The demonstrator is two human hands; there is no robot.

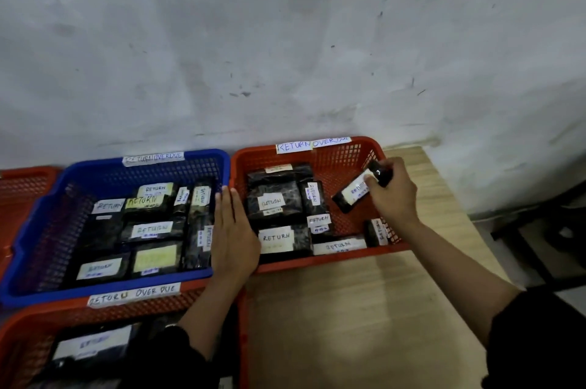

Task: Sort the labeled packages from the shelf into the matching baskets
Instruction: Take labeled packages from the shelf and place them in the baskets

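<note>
- A black package [360, 190] with a white "RETURN" label is gripped by the right hand [393, 190], fingers curled round it — held tilted above the red basket [329, 152], toward its 3 o'clock side.
- The left hand [233, 230] is laid flat, fingers straight and together, on the rims where the blue basket [47, 198] meets the red one.
- Labeled packages are seen lying in both baskets.

Two bare forearms run out of dark sleeves [536, 334] pushed up near the elbows, no gloves on the hands.
</note>
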